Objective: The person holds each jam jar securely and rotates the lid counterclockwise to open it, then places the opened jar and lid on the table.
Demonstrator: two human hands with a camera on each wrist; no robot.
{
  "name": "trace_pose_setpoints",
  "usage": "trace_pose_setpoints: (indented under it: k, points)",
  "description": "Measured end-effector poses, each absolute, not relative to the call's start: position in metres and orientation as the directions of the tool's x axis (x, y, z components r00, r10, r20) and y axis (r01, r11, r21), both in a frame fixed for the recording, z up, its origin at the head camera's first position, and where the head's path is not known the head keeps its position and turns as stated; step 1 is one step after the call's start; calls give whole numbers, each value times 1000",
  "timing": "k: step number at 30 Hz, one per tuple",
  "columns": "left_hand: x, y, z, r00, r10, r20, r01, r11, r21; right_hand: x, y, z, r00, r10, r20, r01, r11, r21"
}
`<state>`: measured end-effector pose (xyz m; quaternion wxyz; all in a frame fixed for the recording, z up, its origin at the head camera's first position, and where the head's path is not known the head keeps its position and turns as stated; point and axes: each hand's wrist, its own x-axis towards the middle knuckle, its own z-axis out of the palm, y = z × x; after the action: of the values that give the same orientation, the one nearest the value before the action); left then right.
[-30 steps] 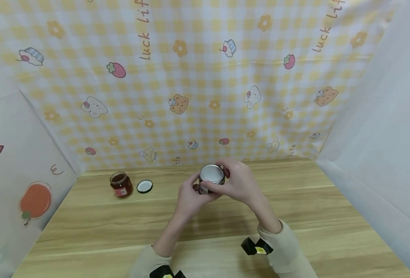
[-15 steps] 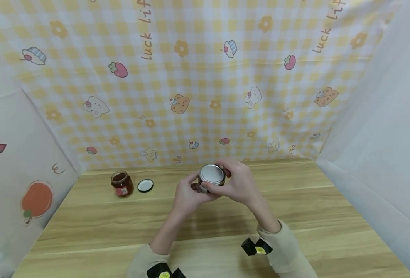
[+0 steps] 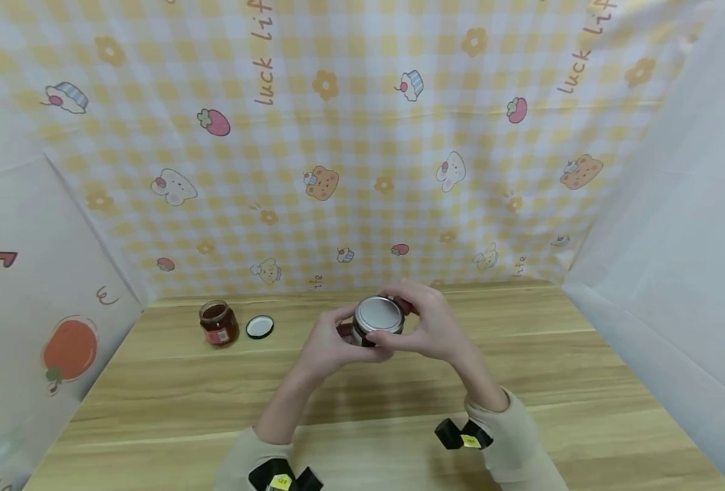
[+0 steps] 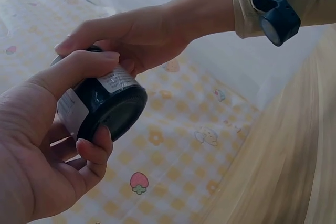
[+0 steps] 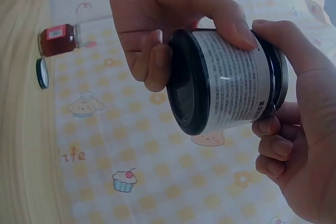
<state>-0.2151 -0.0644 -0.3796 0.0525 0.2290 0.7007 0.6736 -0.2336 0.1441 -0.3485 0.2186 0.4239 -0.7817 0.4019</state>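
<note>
head view: left hand (image 3: 327, 348) curled round jar (image 5: 231, 90), right hand (image 3: 431, 326) curled round its lid (image 3: 378, 314)

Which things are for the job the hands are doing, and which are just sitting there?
Seem part of the job:
dark jar, held by the left fingers
silver lid on top, held by the right fingers

Seem to be just sitting there:
open red jar
loose lid beside it
</note>
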Motion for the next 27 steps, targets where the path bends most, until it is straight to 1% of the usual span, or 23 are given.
trace_pose_setpoints:
  k: [5,9,12,19,27]
  points:
    - [-216,-67,-379,-849,472,238,222,-89,971,-233,148,-348,-519,-523,676,-852,253,-458]
    - [-216,-68,-378,-810,525,261,210,-156,965,-232,149,-346,-507,-555,659,-846,176,-503]
    - [-217,-70,-379,-785,554,277,214,-178,961,-231,150,-345,-496,-578,648,-841,133,-524]
    - [-219,-74,-382,-729,615,300,212,-213,954,-229,153,-342,-479,-626,615,-838,119,-532]
    - [-222,-76,-384,-640,691,336,202,-271,941,-226,156,-338,-464,-674,574,-837,121,-534]
